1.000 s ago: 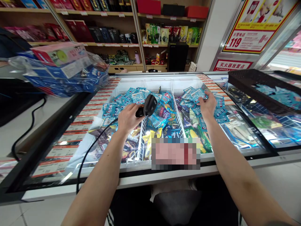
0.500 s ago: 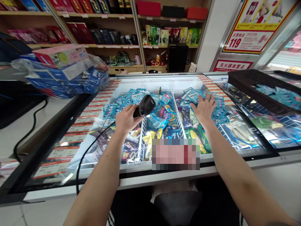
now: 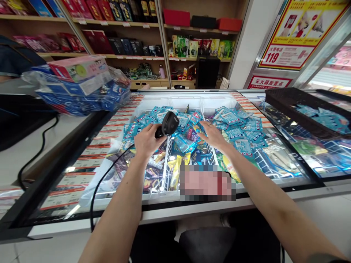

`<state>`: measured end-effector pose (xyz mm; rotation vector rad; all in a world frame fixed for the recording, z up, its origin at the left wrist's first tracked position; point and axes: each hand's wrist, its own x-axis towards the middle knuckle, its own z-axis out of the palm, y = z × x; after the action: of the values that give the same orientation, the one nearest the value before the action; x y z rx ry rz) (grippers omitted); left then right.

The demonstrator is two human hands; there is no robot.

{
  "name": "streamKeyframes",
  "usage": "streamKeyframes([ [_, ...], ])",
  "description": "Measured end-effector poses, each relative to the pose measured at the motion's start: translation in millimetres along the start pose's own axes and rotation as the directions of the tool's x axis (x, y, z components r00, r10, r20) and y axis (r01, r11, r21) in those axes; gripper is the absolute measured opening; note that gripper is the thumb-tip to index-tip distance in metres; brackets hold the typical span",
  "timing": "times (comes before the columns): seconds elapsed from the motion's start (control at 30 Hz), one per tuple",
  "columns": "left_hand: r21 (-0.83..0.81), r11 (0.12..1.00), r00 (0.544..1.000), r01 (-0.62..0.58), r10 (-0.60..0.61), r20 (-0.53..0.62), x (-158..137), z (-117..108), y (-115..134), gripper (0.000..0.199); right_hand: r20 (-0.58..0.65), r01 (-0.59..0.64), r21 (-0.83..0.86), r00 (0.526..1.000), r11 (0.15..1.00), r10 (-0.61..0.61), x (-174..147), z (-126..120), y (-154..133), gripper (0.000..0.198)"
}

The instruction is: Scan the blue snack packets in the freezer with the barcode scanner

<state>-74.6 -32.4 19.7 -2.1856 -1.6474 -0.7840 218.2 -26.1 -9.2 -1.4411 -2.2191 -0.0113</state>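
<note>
My left hand (image 3: 148, 140) is wrapped round the handle of a black barcode scanner (image 3: 170, 123), whose head tilts up to the right; its cable runs down past my forearm. My right hand (image 3: 215, 136) is stretched out, fingers apart, over the middle of the chest freezer (image 3: 189, 209), with nothing visible in it. Beside it on the right lies a spread of small light-blue packets (image 3: 244, 126) on the freezer's glass. Another pile of blue packets (image 3: 148, 116) lies behind the scanner. Under the hands, wire baskets hold colourful ice cream packs (image 3: 178, 166).
A plastic-wrapped stack of boxes (image 3: 79, 86) stands at the left on the freezer's edge. To the right, a dark basket (image 3: 287, 106) holds more blue packets. Shelves (image 3: 131, 57) with goods line the back. A blurred pink patch (image 3: 207, 182) covers something at the front edge.
My right hand has moved left, off the right-hand blue packets, to above the middle of the freezer. My left hand keeps the scanner in nearly the same place.
</note>
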Motion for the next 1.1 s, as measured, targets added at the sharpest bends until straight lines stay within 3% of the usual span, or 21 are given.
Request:
streamKeyframes([
  [0.2, 0.005, 1.0, 1.0, -0.031, 0.031, -0.003, -1.6, 0.0, -2.5, 0.039, 0.104, 0.042, 0.008, 0.994, 0.999, -0.043, 29.3, 10.0, -19.1, 0.063],
  [0.27, 0.011, 0.999, 0.999, -0.041, 0.041, 0.002, -1.8, 0.5, -3.8, 0.04, 0.142, 0.121, 0.017, 0.982, 0.993, -0.122, 36.0, 12.9, -22.0, 0.063],
  [0.4, 0.013, 0.999, 0.999, -0.044, 0.044, 0.006, -1.6, 1.1, -4.9, 0.042, 0.185, 0.271, 0.003, 0.946, 0.963, -0.266, 34.5, 13.9, -22.4, 0.05],
  [0.5, 0.013, 0.998, 0.998, -0.055, 0.054, 0.017, -1.8, 0.5, -4.0, 0.041, 0.182, 0.293, 0.015, 0.939, 0.956, -0.291, 24.1, 8.7, -18.9, 0.046],
  [0.73, -0.021, 0.998, 0.998, -0.06, 0.06, -0.006, -5.4, -0.9, -3.6, 0.039, 0.109, 0.183, -0.029, 0.978, 0.983, -0.179, 17.1, -3.4, -27.5, 0.052],
  [0.83, -0.021, 0.998, 0.998, -0.061, 0.061, -0.001, -7.1, -1.2, -4.3, 0.037, 0.107, 0.184, -0.097, 0.979, 0.978, -0.174, 18.1, -2.6, -29.3, 0.042],
  [1.1, -0.049, 0.993, 0.994, -0.104, 0.105, 0.021, -7.2, 1.4, -2.6, 0.04, 0.057, 0.029, 0.011, 0.998, 1.0, -0.03, -8.9, -6.4, -1.6, 0.038],
])
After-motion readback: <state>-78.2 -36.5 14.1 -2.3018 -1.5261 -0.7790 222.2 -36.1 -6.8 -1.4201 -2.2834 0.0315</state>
